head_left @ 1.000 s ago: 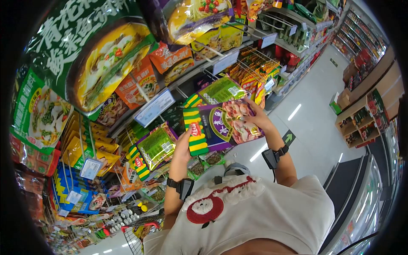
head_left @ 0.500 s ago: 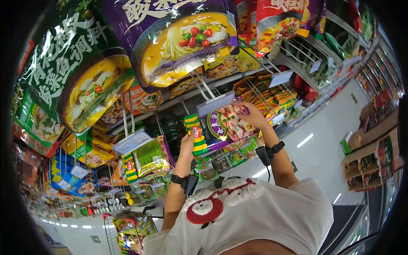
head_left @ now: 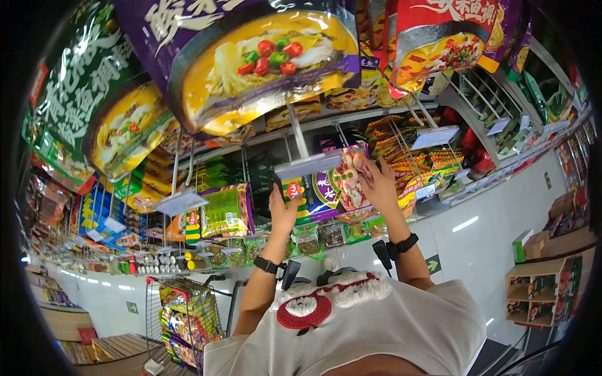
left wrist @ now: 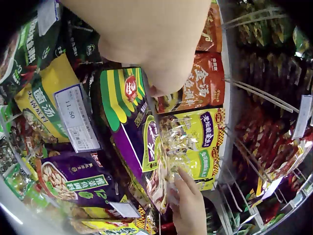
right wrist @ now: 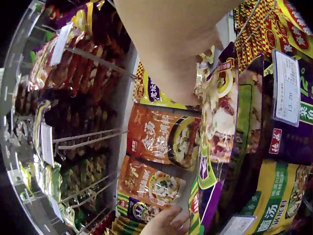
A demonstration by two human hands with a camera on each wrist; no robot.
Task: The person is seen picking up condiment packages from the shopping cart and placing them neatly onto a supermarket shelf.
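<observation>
A purple seasoning packet (head_left: 329, 191) with a yellow-and-green striped end and a picture of fish slices is held crosswise at the shelf. My left hand (head_left: 282, 212) grips the striped end, its thumb on the front. At the picture end, my right hand (head_left: 381, 191) holds the packet with its fingers spread at the edge. A shelf price tag (head_left: 307, 165) overlaps the packet's upper edge. In the left wrist view the packet (left wrist: 131, 147) hangs tilted, with the right hand's fingertips at its lower edge. Another packet stands close behind it in the right wrist view.
Large display pouches (head_left: 263, 69) hang overhead. To the left is a green-and-purple packet (head_left: 222, 213); orange packets (right wrist: 156, 137) line the shelf back. Metal hooks with tags jut out. A shopping cart (head_left: 185, 319) with packets stands at lower left, wooden crates (head_left: 533, 291) at right.
The packet has moved in toward the shelf, farther under the price tag, with both hands following. The head view has shifted, showing more of the cart and bigger overhead pouches.
</observation>
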